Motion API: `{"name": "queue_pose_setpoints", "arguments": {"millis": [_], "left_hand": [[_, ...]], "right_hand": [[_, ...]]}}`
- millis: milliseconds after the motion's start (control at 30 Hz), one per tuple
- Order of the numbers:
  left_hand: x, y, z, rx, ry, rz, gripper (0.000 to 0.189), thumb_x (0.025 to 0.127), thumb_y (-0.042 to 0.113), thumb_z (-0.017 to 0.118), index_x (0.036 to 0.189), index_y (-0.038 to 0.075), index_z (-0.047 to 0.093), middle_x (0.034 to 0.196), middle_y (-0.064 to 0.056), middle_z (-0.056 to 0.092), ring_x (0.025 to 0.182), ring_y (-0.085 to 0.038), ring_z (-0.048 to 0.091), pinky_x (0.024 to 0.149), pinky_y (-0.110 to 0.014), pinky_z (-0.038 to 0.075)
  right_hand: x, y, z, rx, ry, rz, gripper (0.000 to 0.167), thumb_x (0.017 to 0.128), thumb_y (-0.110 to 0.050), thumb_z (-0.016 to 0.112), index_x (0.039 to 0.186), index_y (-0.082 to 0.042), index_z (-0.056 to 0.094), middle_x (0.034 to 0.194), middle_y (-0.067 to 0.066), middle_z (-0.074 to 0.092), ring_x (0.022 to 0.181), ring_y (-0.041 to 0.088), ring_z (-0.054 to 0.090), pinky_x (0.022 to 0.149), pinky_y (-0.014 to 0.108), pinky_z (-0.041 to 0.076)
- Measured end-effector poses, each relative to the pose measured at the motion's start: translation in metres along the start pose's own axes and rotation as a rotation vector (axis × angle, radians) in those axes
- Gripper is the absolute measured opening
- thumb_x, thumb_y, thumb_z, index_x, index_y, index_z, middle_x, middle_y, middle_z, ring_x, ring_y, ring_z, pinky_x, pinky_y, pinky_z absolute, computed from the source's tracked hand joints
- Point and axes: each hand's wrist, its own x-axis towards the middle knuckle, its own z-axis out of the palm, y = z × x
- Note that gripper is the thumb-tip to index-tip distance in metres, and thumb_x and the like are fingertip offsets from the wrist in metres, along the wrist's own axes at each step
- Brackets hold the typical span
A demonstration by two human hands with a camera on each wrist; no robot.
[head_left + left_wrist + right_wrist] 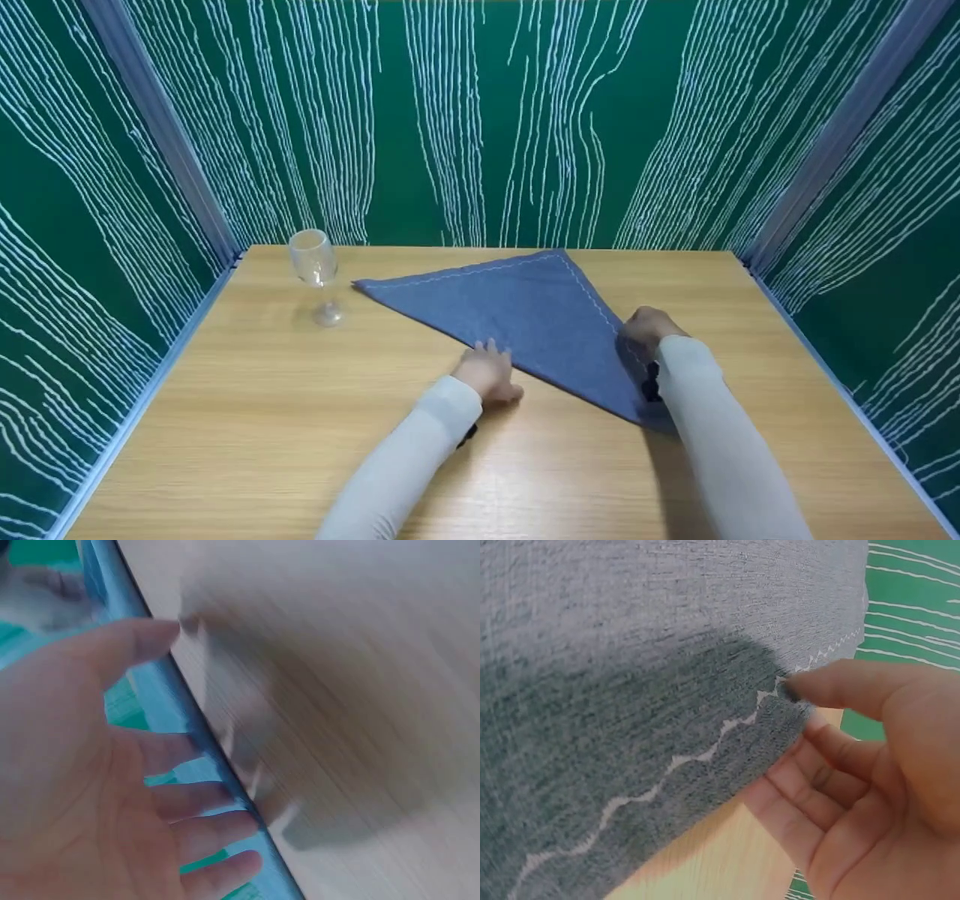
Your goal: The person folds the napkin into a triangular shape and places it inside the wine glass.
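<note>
A blue-grey cloth napkin (525, 311), folded into a triangle, lies on the table with its long folded edge towards me. White zigzag stitching runs along its two far edges. My left hand (487, 373) is at the middle of the folded edge, fingers spread and straight. In the left wrist view its palm (82, 787) holds nothing. At the napkin's right side, my right hand (649, 330) pinches the stitched edge between thumb and fingers, as the right wrist view shows on the cloth (645, 720). The right sleeve hides part of the napkin's right corner.
A clear stemmed glass (315, 262) stands upright at the table's back left, left of the napkin's tip. The wooden table (247, 420) is enclosed by green walls (390, 120) with white wavy lines, with grey posts at the back corners.
</note>
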Motion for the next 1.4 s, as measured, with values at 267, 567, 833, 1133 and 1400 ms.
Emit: {"name": "queue_pose_setpoints", "arguments": {"millis": [267, 567, 833, 1133, 1400], "left_hand": [[0.001, -0.005, 0.000, -0.046, 0.042, 0.017, 0.086, 0.094, 0.065, 0.052, 0.158, 0.012, 0.030, 0.162, -0.020, 0.023, 0.147, -0.037, 0.025, 0.115, -0.048, 0.029], [0.010, -0.029, -0.001, -0.142, 0.039, 0.021, 0.079, 0.099, 0.062, 0.048, 0.159, 0.015, 0.028, 0.165, -0.014, 0.016, 0.151, -0.033, 0.014, 0.118, -0.052, 0.020], [0.020, -0.040, 0.001, -0.218, 0.060, 0.005, 0.078, 0.099, 0.060, 0.048, 0.159, 0.014, 0.030, 0.165, -0.013, 0.014, 0.152, -0.032, 0.010, 0.118, -0.054, 0.018], [0.025, -0.045, -0.002, -0.265, 0.055, -0.015, 0.076, 0.099, 0.056, 0.051, 0.158, 0.014, 0.030, 0.166, -0.013, 0.013, 0.152, -0.030, 0.007, 0.118, -0.054, 0.017], [0.025, -0.037, 0.001, -0.234, 0.067, -0.032, 0.074, 0.100, 0.046, 0.054, 0.158, 0.008, 0.028, 0.165, -0.016, 0.013, 0.152, -0.032, 0.009, 0.119, -0.053, 0.018]], "right_hand": [[0.005, 0.007, -0.004, -0.083, -0.016, -0.036, 0.023, 0.095, -0.013, 0.055, 0.110, 0.003, 0.063, 0.100, 0.012, 0.060, 0.085, 0.024, 0.056, 0.074, 0.038, 0.049], [0.003, 0.014, 0.000, -0.011, -0.104, -0.066, 0.016, 0.097, -0.022, 0.060, 0.095, -0.006, 0.062, 0.092, 0.006, 0.058, 0.088, 0.024, 0.055, 0.081, 0.040, 0.046], [-0.002, 0.013, 0.006, 0.065, -0.137, -0.105, 0.023, 0.099, -0.021, 0.059, 0.105, 0.000, 0.064, 0.087, 0.006, 0.056, 0.086, 0.023, 0.054, 0.081, 0.039, 0.046], [-0.005, 0.009, 0.011, 0.067, -0.152, -0.163, 0.017, 0.097, -0.019, 0.059, 0.089, -0.005, 0.064, 0.074, 0.001, 0.056, 0.074, 0.019, 0.054, 0.076, 0.035, 0.043], [-0.003, 0.012, 0.017, 0.080, -0.145, -0.146, 0.017, 0.098, -0.019, 0.057, 0.088, -0.005, 0.060, 0.075, 0.002, 0.053, 0.075, 0.019, 0.051, 0.080, 0.037, 0.039]]}}
